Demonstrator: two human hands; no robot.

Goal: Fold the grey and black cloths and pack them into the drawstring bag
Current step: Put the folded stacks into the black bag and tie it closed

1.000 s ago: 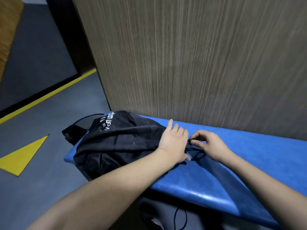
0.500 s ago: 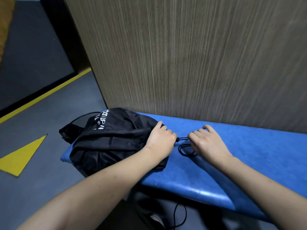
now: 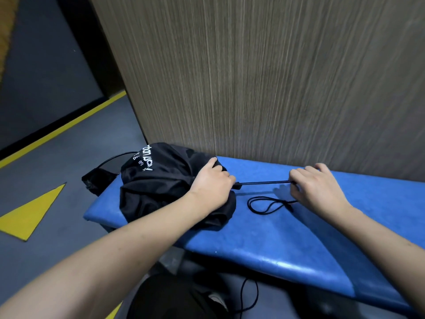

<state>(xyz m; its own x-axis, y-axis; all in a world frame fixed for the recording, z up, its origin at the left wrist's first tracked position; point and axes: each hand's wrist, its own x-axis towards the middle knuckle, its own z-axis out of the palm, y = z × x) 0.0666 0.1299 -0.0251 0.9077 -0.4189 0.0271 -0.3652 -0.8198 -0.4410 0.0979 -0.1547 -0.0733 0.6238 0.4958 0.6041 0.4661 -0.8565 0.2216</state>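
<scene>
A stuffed black drawstring bag [image 3: 161, 180] with white lettering lies on the left end of the blue bench [image 3: 276, 238]. My left hand [image 3: 211, 183] grips the bag's gathered mouth beside the black cord stopper [image 3: 237, 186]. My right hand [image 3: 317, 187] pinches the black drawstring [image 3: 264, 183], which runs taut between the two hands. The cord's loose end lies in a loop [image 3: 266, 204] on the bench under the taut part. The grey and black cloths are not visible.
A wood-grain wall [image 3: 276, 77] rises right behind the bench. Another black pouch [image 3: 96, 180] hangs off the bench's left end. Grey floor with yellow markings [image 3: 30, 215] lies to the left. A dark object and a cable [image 3: 248, 295] sit under the bench's front edge.
My right hand has moved right, drawing the cord out taut from the bag's mouth. My left hand went from lying flat on the bag to gripping its gathered mouth.
</scene>
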